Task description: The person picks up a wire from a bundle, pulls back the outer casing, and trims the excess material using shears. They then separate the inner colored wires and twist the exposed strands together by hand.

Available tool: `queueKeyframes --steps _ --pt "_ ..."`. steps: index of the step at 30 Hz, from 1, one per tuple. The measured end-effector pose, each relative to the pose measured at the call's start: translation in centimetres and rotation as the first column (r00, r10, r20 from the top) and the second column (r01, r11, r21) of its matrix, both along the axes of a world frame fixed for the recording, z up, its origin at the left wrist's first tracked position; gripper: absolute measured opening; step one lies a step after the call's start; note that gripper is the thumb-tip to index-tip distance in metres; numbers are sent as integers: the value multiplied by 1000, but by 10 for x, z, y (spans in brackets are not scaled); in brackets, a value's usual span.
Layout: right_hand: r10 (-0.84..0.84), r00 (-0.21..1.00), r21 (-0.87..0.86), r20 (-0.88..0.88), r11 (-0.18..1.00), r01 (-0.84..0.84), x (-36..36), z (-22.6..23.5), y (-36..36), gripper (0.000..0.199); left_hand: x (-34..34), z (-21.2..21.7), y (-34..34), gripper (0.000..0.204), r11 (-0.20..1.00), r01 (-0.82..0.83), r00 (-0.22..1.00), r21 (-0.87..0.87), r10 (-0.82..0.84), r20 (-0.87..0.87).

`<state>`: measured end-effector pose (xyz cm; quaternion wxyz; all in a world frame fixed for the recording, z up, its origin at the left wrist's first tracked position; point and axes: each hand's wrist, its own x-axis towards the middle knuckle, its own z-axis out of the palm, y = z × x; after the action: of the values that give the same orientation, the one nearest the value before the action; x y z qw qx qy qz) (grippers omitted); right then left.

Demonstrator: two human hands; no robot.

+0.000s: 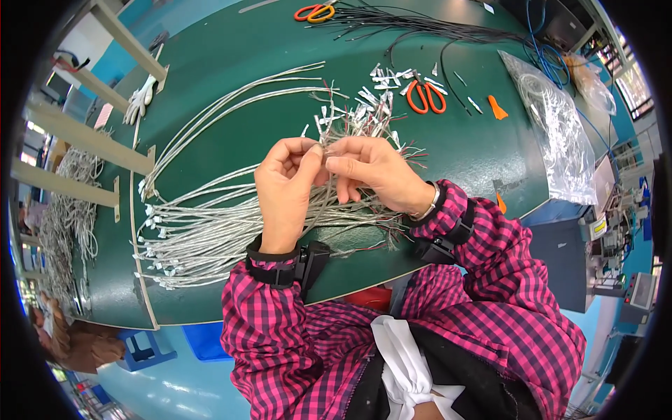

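My left hand (288, 183) and my right hand (371, 168) meet over the green table, thumbs and forefingers pinched on the frayed end of a braided cable. The exact strands between the fingertips are too small to make out. Beneath and left of my hands lies a wide bundle of silvery braided cables (203, 234), with white connectors at their left ends. Beyond my fingers, loose cable ends (367, 122) fan out with bare grey strands, thin red wires and white tags.
Orange-handled scissors (425, 96) lie beyond my right hand, another pair (315, 12) at the far edge. Black cables (420, 26) stretch along the back. A clear plastic bag (553, 126) lies at right. A white glove (140, 100) rests near metal posts at left, where a person sits.
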<state>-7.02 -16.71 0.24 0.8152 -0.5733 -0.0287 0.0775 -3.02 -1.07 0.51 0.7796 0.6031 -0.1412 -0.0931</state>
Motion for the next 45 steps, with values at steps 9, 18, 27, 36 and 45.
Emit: queueKeyframes --steps 9,18,27,36,45 --pt "65 994 -113 84 992 -55 -1 -6 -4 20 7 1 5 11 909 -142 882 391 -63 467" --pt "-23 999 11 47 1000 22 -3 -5 1 20 10 -7 11 10 968 201 948 -151 -231 -217" --pt "26 996 -91 87 996 -18 -2 -4 0 22 10 -4 10 11 997 70 998 33 -69 -10" --pt "-106 987 24 118 994 104 -1 2 0 19 7 -5 5 9 982 128 988 -137 -137 -65" --pt "-28 998 126 60 992 20 4 -7 -8 18 1 -6 -2 10 943 193 974 -271 -217 -62"
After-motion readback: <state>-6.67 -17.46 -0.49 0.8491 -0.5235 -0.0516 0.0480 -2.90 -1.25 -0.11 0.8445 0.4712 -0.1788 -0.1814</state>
